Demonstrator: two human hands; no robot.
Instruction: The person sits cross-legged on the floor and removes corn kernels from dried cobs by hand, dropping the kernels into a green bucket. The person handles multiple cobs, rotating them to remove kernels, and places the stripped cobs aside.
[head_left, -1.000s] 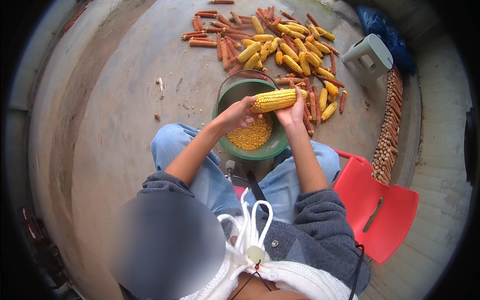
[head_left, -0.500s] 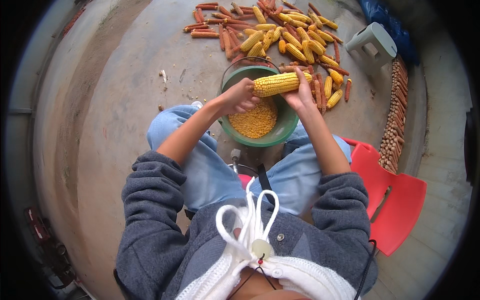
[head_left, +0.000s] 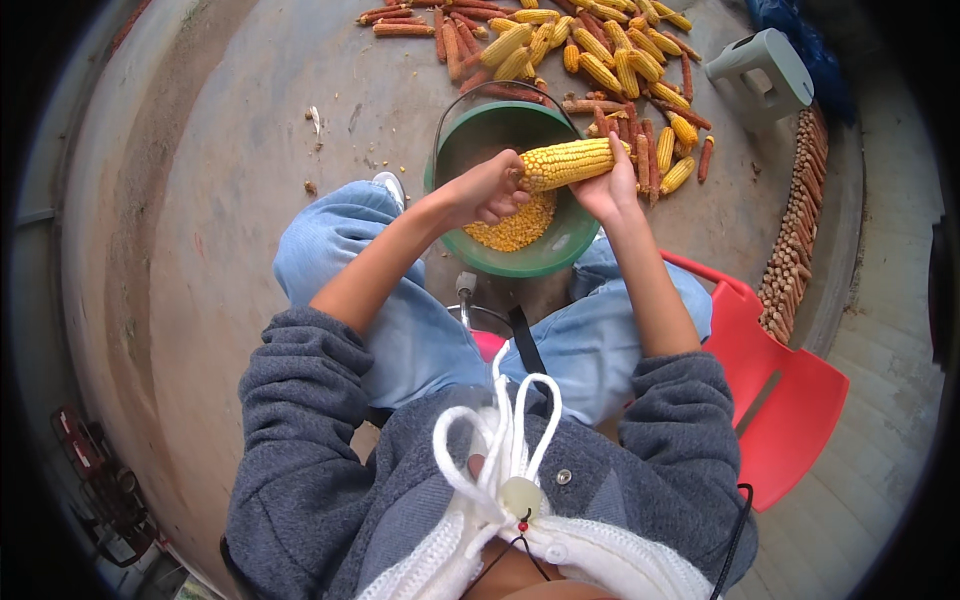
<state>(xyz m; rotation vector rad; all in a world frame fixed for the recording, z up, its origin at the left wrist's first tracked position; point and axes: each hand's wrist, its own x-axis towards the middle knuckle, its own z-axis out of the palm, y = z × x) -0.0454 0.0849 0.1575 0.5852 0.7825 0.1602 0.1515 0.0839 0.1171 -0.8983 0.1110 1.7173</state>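
A yellow ear of corn lies level over a green bucket, its kernels still thick along the side I see. My right hand is closed around the ear's right end, thumb on top. At the left end, my left hand has its thumb and curled fingers against the tip; the other fingers hang bent over the bucket. Loose yellow kernels cover part of the bucket's bottom between my knees.
Beyond the bucket lies a pile of yellow ears and bare reddish cobs. A pale stool stands at the far right. Stacked cobs line the right wall, and a red chair is beside my right leg.
The view has shifted slightly, so the bucket sits a little higher in it. Both hands keep hold of the ear; the left fingers have moved slightly at its tip.
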